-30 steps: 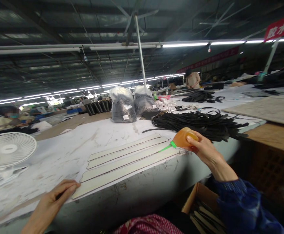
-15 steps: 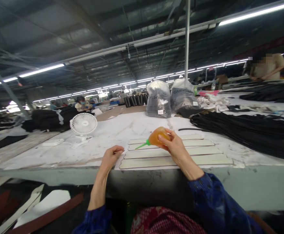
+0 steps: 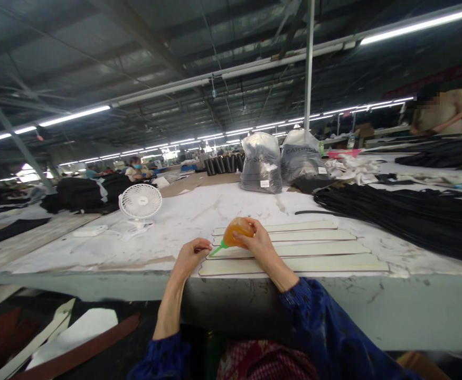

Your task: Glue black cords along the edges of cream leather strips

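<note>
Glue bottle (image 3: 236,233) in right hand (image 3: 259,244) points its nozzle down-left.

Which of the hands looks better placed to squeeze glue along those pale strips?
Probably the right hand: it grips the orange squeeze bottle, whose green nozzle points down at the pale strips. The left hand rests at the strips' left ends.

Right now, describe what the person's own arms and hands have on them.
Both hands are bare: no gloves, rings or watch show on the left hand or the right hand. Each arm wears a dark blue sleeve: the left sleeve is pushed back, leaving the forearm uncovered, while the right sleeve reaches nearly to the wrist with a gathered cuff.
</note>
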